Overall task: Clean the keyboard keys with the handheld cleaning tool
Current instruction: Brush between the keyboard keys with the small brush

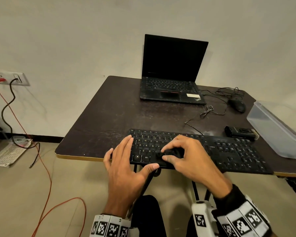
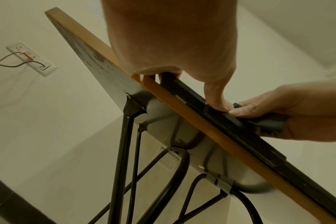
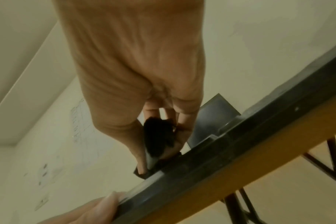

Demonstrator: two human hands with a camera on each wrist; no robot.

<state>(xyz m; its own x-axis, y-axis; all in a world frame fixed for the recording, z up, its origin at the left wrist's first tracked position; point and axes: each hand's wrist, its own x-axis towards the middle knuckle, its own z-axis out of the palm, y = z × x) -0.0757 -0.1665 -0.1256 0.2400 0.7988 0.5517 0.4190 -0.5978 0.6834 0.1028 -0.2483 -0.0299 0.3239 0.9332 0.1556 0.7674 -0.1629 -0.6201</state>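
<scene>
Two hands work at the near left end of the black keyboard [image 1: 200, 150], which lies along the front edge of the dark counter [image 1: 109, 117], its long axis running left to right across the head view, with the number pad at the right. Fingers of the left hand [image 1: 125, 168] lie nearly straight and spread, their tips resting at the keyboard's left end, while the thumb reaches under along the front edge; nothing is gripped in it. Curled fingers and thumb of the right hand [image 1: 190, 156] pinch a small black cleaning tool [image 1: 167, 153] over the bottom letter row, close to the space bar. Seen from the right wrist view, the cleaning tool [image 3: 157, 136] points down toward the keys, its lower end at the key surface; whether it actually touches cannot be told. Further back on the counter stand an open laptop [image 1: 173, 69] with a dark screen, a wired mouse [image 1: 237, 105], a small black device [image 1: 239, 132] just behind the keyboard's right part, and a clear plastic tray [image 1: 277, 129] at the right edge.
</scene>
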